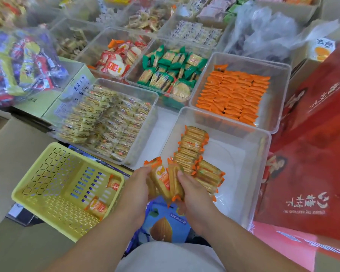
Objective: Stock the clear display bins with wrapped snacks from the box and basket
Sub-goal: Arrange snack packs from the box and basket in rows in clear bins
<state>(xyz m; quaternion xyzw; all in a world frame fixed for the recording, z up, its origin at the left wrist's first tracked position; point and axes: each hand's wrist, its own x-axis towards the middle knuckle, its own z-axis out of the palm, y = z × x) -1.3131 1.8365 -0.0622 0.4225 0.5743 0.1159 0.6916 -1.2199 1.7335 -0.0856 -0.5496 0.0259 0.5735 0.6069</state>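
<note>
Both my hands hold a bunch of orange-wrapped cracker packs over the near left corner of a clear bin. My left hand grips the bunch from the left and my right hand grips it from the right. Inside that bin, a row of the same cracker packs stands on edge along the left wall. The yellow basket at lower left holds two more of these packs.
Other clear bins hold pale yellow snacks, orange packets, green-wrapped crackers and red-white rice crackers. Red cartons stand at right, a bag of mixed candy at left, a blue carton below my hands.
</note>
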